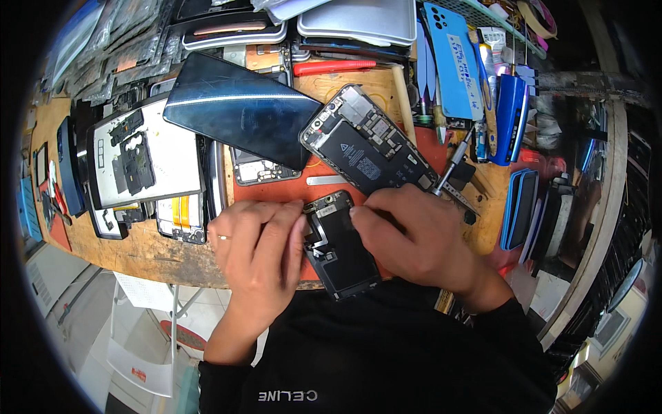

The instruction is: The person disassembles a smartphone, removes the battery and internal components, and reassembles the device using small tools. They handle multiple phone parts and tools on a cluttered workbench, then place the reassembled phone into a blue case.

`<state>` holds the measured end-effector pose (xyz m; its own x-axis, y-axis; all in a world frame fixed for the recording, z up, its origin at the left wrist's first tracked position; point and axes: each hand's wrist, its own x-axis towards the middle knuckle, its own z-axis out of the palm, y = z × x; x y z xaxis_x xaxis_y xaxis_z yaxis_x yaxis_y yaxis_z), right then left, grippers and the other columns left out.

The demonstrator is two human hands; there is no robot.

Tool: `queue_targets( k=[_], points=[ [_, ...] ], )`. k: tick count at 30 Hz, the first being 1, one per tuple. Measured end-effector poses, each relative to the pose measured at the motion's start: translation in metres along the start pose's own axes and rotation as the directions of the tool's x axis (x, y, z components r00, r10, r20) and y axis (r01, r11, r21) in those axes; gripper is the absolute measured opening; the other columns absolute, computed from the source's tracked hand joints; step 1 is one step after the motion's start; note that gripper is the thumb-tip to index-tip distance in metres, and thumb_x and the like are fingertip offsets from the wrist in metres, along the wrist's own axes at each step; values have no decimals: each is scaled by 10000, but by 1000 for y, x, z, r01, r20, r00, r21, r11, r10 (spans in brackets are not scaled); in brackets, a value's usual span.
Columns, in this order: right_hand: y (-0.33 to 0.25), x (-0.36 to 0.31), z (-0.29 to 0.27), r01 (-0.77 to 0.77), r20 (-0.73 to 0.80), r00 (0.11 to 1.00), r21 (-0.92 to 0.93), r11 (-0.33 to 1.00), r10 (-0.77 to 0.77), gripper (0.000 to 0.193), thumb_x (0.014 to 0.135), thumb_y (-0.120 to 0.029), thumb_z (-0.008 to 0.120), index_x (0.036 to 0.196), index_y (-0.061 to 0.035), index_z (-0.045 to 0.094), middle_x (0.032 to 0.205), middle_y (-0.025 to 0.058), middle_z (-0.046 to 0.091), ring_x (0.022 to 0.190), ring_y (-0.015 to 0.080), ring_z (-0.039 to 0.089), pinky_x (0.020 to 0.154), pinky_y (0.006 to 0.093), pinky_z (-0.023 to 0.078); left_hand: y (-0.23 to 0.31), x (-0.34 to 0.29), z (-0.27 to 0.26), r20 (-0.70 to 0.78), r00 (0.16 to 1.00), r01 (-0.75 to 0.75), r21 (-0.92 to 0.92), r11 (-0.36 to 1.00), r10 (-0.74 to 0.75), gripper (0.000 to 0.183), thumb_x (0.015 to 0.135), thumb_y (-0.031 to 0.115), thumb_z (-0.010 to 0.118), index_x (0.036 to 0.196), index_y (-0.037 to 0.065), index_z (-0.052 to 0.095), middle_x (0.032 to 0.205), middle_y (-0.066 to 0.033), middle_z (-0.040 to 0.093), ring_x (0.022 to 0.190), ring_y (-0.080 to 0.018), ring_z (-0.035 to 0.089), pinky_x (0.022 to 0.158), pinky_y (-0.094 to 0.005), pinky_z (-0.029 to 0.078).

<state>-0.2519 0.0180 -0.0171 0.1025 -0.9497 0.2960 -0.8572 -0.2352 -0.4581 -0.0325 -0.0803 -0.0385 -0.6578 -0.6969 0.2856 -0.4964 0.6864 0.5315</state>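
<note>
A phone screen assembly [343, 252], its dark back facing up with a flex cable showing, is tilted between my hands near the bench's front edge. My left hand [255, 248] is closed, its thumb and fingers pinching the upper left edge. With fingers curled, my right hand [417, 238] grips the upper right edge; its fingertips are partly hidden. Just beyond lies an opened phone [372, 145], battery and circuit board exposed. A slim silver screwdriver [454, 162] slants beside my right knuckles; whether that hand touches it is unclear.
A dark glass panel [241, 110] overlaps the opened phone's corner. To the left, a white board [155, 155] carries small black parts. Tools, a blue phone back [452, 62] and a blue electric screwdriver [509, 117] crowd the right. Stacked trays [355, 24] stand behind.
</note>
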Motion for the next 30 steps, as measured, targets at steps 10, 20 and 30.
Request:
queue_targets(
  k=[10,20,30],
  points=[
    [0,-8,-39,-101,-264,952,212,972,157,203,995,37,705,1191,65,659,955,164,751,757,287,722,643,383,567,3,-2,-1,110,991,-68,-110,992,80,259,854,51,853,1107,47,802,1095,-56,732,1026,-269,678,889,-406,489],
    [-16,25,-15,-194,-154,946,434,880,285,268,1008,108,696,1218,27,551,1073,157,752,930,168,745,865,298,609,7,-12,5,73,990,-110,-99,989,118,269,847,44,799,1110,21,747,1122,-80,687,1038,-277,662,891,-418,510],
    [-14,59,38,-32,-109,991,363,931,77,298,963,82,752,1220,35,608,980,123,756,922,204,812,741,303,651,-1,-57,-5,-284,944,119,-175,977,-166,254,902,-52,783,1154,-22,768,1084,-163,758,963,-329,752,849,-403,604]
  ],
)
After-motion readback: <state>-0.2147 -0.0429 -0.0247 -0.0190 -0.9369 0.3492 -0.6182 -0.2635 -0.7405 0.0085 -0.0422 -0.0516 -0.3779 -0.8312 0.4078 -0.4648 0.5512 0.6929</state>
